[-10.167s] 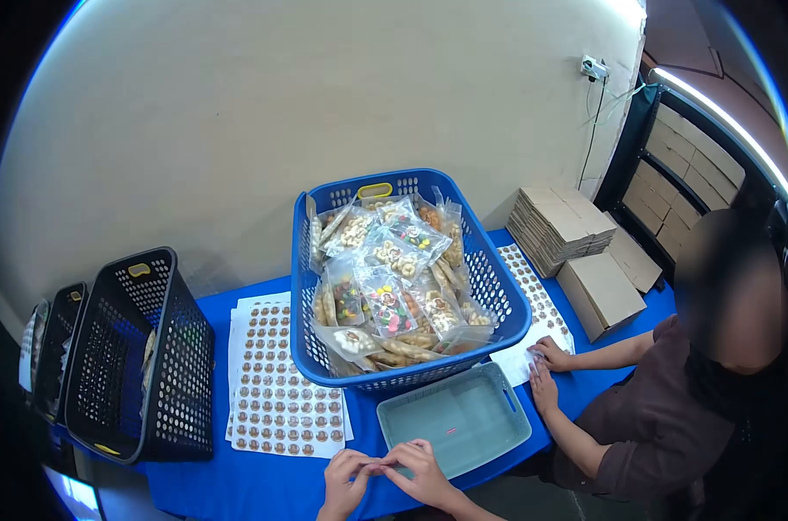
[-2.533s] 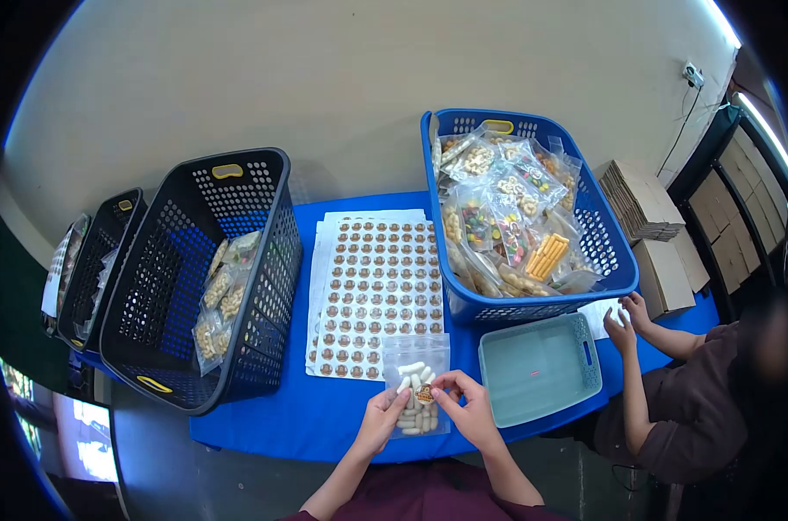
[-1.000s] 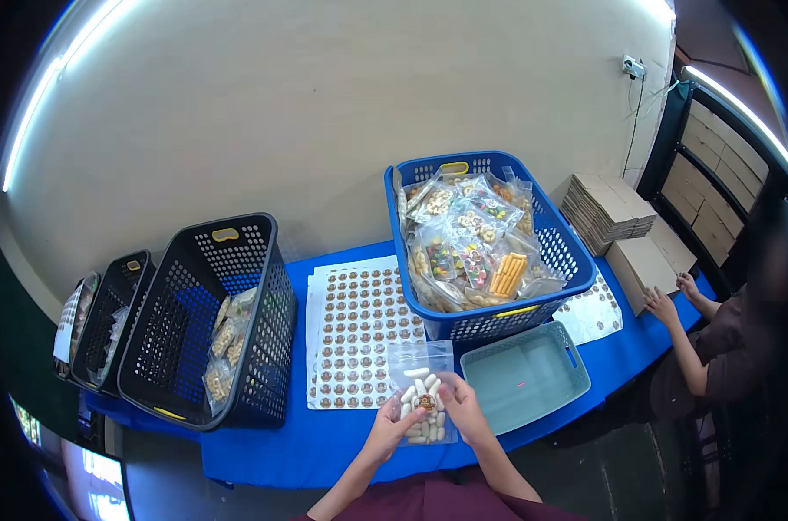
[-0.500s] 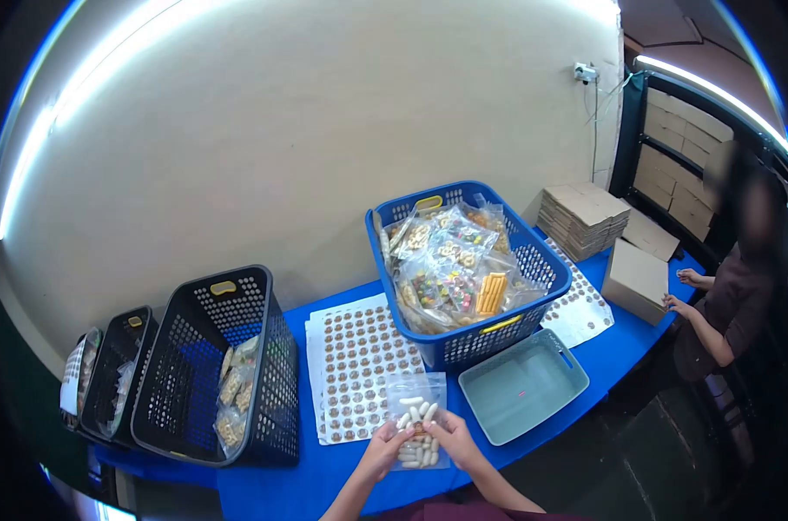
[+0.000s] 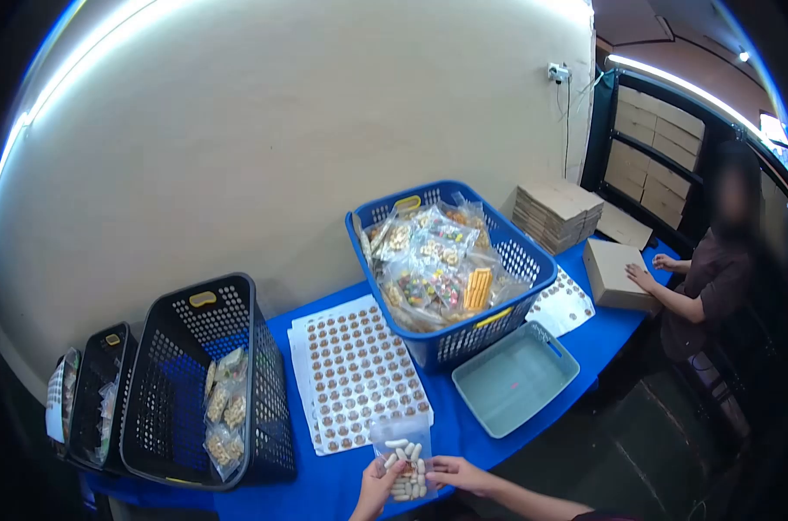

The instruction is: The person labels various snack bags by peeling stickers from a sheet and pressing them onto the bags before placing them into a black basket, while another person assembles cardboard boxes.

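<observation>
A clear plastic bag (image 5: 402, 431) of white, finger-shaped pieces is held upright over the front edge of the blue table. My left hand (image 5: 376, 489) is closed on its lower left side, thumb across the front. A small brownish round patch, partly hidden, shows on the bag by that thumb. At the bag's right edge, my right hand (image 5: 461, 475) has its fingers bent together, the tips against the plastic. Just behind the bag lies a white sheet of round brown stickers (image 5: 359, 373).
A blue basket (image 5: 450, 346) heaped with snack bags stands behind a grey-green tray (image 5: 472, 415). Dark baskets (image 5: 272, 408) with bags are at left. At right, a person (image 5: 715, 260) touches a cardboard box (image 5: 615, 273) near stacked flat cartons (image 5: 554, 208). A second sticker sheet (image 5: 567, 304) is beside the blue basket.
The view has shifted, so most things sit further left. My right hand has moved from the bag's front to its right edge. The other person's hand now rests on the box.
</observation>
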A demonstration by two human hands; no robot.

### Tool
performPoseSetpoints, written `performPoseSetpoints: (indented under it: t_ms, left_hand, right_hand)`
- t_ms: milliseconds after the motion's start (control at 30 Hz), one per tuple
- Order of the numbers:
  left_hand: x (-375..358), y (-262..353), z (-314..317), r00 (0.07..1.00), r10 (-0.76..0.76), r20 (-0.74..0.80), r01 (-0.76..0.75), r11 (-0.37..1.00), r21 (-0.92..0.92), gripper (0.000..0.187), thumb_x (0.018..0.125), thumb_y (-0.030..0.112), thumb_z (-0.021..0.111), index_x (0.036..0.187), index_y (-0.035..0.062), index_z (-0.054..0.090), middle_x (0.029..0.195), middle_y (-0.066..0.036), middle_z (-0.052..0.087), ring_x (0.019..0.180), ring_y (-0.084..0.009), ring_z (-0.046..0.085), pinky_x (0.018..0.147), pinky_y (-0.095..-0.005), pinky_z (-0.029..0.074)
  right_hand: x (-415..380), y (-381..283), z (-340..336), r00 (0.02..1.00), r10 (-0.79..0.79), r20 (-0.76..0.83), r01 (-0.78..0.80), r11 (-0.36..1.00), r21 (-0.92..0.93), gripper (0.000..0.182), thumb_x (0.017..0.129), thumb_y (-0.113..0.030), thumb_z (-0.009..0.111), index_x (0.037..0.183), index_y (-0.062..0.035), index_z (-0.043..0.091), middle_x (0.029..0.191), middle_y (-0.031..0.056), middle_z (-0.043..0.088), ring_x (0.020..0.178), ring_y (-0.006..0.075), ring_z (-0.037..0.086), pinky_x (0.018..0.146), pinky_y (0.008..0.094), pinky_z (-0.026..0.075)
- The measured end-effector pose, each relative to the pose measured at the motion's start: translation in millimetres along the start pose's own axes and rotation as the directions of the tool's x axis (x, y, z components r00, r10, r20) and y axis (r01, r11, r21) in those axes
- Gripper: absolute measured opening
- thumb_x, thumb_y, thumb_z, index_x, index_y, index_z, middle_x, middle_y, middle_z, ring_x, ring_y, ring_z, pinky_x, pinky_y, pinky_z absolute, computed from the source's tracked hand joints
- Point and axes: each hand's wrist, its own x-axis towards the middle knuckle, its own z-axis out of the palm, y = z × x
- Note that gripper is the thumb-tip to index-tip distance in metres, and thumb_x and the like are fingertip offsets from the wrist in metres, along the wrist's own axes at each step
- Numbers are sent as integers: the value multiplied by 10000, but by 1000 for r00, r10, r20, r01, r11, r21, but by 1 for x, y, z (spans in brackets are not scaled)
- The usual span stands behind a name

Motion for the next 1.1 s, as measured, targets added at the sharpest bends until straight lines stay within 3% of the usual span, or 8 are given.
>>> performPoseSetpoints:
  t_ms: [233, 333, 433, 567, 633, 733, 900, 1100]
  left_hand:
    - [-28, 7, -22, 999, 37, 2, -37, 998, 41, 311, 829, 122, 565, 1091, -26, 489, 932, -84, 600, 800, -126, 590, 703, -251, 486]
    - [-41, 10, -30, 999, 36, -12, -35, 997, 72, 320, 829, 107, 559, 1107, -31, 483, 960, -88, 593, 811, -127, 586, 719, -250, 479]
    - [-55, 7, -32, 990, 133, -57, -128, 988, 87, 322, 826, 104, 562, 1109, -30, 483, 969, -89, 590, 834, -124, 578, 730, -245, 473]
    - [-64, -12, -38, 986, 111, -128, -112, 994, -2, 270, 825, 96, 563, 1056, -30, 505, 933, -78, 592, 814, -116, 570, 715, -242, 468]
    - [-63, -17, -38, 984, 122, -130, -122, 992, 6, 268, 829, 103, 557, 1059, -23, 500, 934, -74, 589, 805, -119, 571, 709, -250, 470]
    - [-65, -16, -34, 989, 110, -97, -112, 994, -12, 306, 837, 112, 537, 1109, -13, 472, 963, -80, 583, 824, -136, 580, 716, -260, 482]
    - [-66, -8, -30, 984, 149, -94, -148, 989, 17, 310, 826, 112, 559, 1096, -8, 467, 962, -90, 582, 834, -141, 580, 739, -271, 480]
    - [-49, 1, -10, 992, 115, -48, -116, 993, -7, 283, 830, 129, 557, 1061, -13, 474, 941, -101, 589, 808, -154, 592, 718, -283, 492]
  right_hand:
    - [-58, -76, -6, 977, 20, 212, 116, 783, -611, 398, 820, -173, 565, 1183, -55, 455, 1051, 59, 575, 767, 88, 558, 666, 221, 441]
    - [-107, -157, 11, 916, -382, 124, 388, 759, -523, 380, 767, -73, 606, 1134, -63, 509, 1106, 35, 525, 742, 63, 502, 661, 201, 427]
    - [-157, -184, -1, 558, -828, 54, 758, 482, -439, 434, 627, 150, 601, 1039, 19, 559, 1098, 166, 528, 762, 122, 542, 621, 205, 444]
    - [-163, -169, -56, 215, -926, 309, 970, 240, 44, 816, 567, 255, 513, 1293, -77, 342, 1371, 228, 196, 1212, 386, 311, 448, 232, 377]
    - [-127, -174, -66, 196, -883, 427, 895, 339, 291, 915, 585, 263, 474, 1359, -140, 198, 1411, 201, 42, 1274, 425, 96, 466, 240, 358]
    - [-87, -162, -56, 596, -769, 231, 730, 639, 240, 829, 658, 215, 451, 1361, -142, 194, 1412, 187, 76, 1283, 394, 117, 536, 198, 365]
    - [-86, -150, -37, 706, -636, 313, 564, 771, 296, 762, 713, 150, 475, 1360, -139, 196, 1412, 174, 100, 1291, 349, 140, 574, 162, 364]
    - [-66, -127, -35, 873, -461, 162, 451, 887, 93, 630, 726, 43, 565, 1293, -89, 326, 1270, 152, 398, 1079, 279, 460, 904, 367, 370]
